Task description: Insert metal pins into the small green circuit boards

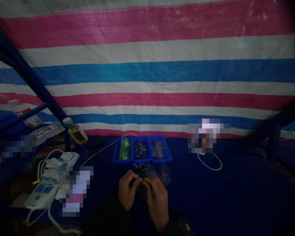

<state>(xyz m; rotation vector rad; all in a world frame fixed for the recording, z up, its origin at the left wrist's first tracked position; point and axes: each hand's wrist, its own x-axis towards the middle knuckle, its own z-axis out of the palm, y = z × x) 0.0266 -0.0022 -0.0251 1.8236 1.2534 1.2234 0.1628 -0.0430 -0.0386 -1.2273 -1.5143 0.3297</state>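
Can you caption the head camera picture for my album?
Left hand and right hand meet before three filled blue trays.

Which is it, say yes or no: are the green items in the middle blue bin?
No: the green items lie in the left bin; the middle bin holds slim pieces.

room to pass r. of r. hand over blue tabletop, nr side of wht cable loop; sm. bags & blue bins block fwd, pwr strip l.

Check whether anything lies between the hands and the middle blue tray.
Yes: loose metal pieces lie between the middle tray and the left hand and right hand, with clear bags on their right.
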